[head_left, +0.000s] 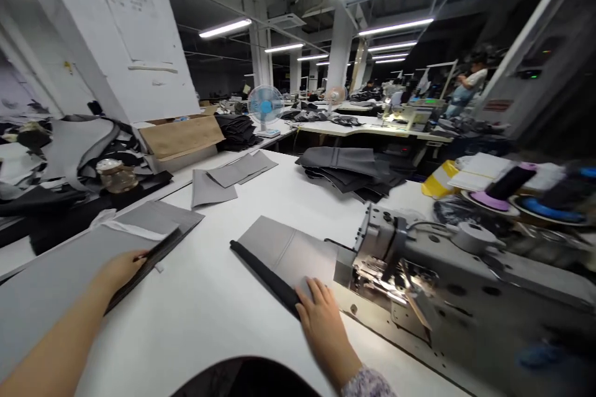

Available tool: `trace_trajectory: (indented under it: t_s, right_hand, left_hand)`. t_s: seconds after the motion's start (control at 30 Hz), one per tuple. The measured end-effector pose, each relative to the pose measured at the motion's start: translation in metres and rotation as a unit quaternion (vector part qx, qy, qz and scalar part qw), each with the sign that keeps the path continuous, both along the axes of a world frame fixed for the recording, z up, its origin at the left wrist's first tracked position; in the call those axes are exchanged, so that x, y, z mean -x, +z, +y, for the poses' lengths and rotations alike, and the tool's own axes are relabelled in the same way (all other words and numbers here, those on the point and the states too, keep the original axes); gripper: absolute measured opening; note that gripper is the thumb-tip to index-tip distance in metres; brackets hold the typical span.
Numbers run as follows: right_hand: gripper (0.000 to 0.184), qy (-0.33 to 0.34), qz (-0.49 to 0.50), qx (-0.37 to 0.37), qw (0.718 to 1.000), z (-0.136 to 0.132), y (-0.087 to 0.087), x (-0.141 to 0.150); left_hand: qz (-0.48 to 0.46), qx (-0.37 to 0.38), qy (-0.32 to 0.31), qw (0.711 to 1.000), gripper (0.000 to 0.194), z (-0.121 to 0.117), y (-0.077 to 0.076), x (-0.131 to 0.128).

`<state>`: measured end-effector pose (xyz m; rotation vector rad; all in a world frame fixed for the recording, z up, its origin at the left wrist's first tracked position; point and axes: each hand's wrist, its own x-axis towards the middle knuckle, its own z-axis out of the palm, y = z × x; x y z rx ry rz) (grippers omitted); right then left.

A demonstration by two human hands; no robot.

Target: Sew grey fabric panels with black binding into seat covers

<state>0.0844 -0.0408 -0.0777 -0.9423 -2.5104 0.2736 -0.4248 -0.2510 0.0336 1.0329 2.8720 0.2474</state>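
Observation:
My right hand [323, 319] lies with its fingers stretched out on a grey fabric panel [279, 245]. A folded black strip [265, 276] runs along the panel's near edge, and the panel's right end reaches the sewing machine [391, 260]. On the left, my left hand [118, 270] has its fingers closed at the edge of a stack of grey fabric pieces [153, 217]; the fingertips are partly hidden by the cloth. A white strip [135, 229] lies over the top of that stack.
Loose grey pieces [233, 173] lie farther back on the white table [218, 322]. Behind the machine sits a pile of dark fabric panels [342, 167]. Thread cones [507, 189] stand at right. A cardboard box [184, 136], glass jar [116, 177] and fan [266, 105] are beyond; a person [468, 87] stands far off.

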Motion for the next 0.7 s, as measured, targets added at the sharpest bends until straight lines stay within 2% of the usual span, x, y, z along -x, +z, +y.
trace_trajectory:
  t_s: [0.07,0.1,0.17,0.2,0.27,0.33,0.4,0.47,0.53,0.57,0.63,0.7]
  right_hand:
    - [0.037,-0.009,0.007,-0.014,1.0,-0.014,-0.005,-0.006]
    - [0.037,-0.014,0.007,-0.004,1.0,-0.019,-0.006,-0.008]
    - [0.036,-0.017,0.006,0.023,1.0,-0.025,-0.004,-0.009]
    - [0.037,-0.016,0.007,0.034,0.999,-0.028,-0.002,-0.009]
    - [0.039,-0.014,0.019,0.043,0.999,-0.036,0.001,-0.01]
    - [0.042,-0.005,0.053,0.047,0.998,-0.047,0.003,-0.012]
    - [0.042,0.013,0.1,0.058,0.993,-0.058,0.005,-0.018]
    - [0.037,0.05,0.139,0.077,0.986,-0.065,0.008,-0.028]
    - [0.031,0.08,0.154,0.102,0.979,-0.065,0.012,-0.043]
    - [0.027,0.072,0.156,0.114,0.978,-0.063,0.015,-0.051]
    - [0.016,0.005,0.155,0.118,0.981,-0.053,0.019,-0.067]
    - [0.016,-0.062,0.14,0.083,0.985,-0.039,0.022,-0.076]
  left_hand:
    - [-0.026,-0.031,-0.023,0.999,0.046,0.01,0.012,-0.028]
    - [-0.049,-0.047,-0.041,0.997,0.051,0.016,0.017,-0.051]
    - [-0.109,-0.064,-0.089,0.988,0.061,0.032,0.021,-0.113]
    - [-0.141,-0.065,-0.133,0.979,0.066,0.041,0.02,-0.15]
    - [-0.159,-0.083,-0.251,0.951,0.065,0.066,0.011,-0.228]
    - [-0.161,-0.081,-0.365,0.913,0.055,0.1,-0.006,-0.298]
    - [-0.139,-0.037,-0.459,0.877,0.05,0.141,-0.027,-0.348]
    - [-0.079,-0.009,-0.504,0.86,0.047,0.182,-0.046,-0.374]
    - [-0.052,0.02,-0.522,0.851,0.054,0.212,-0.059,-0.383]
    - [-0.049,0.032,-0.524,0.85,0.058,0.222,-0.063,-0.383]
    - [-0.049,0.045,-0.524,0.849,0.06,0.234,-0.066,-0.381]
    - [-0.046,0.039,-0.519,0.853,0.061,0.238,-0.063,-0.379]
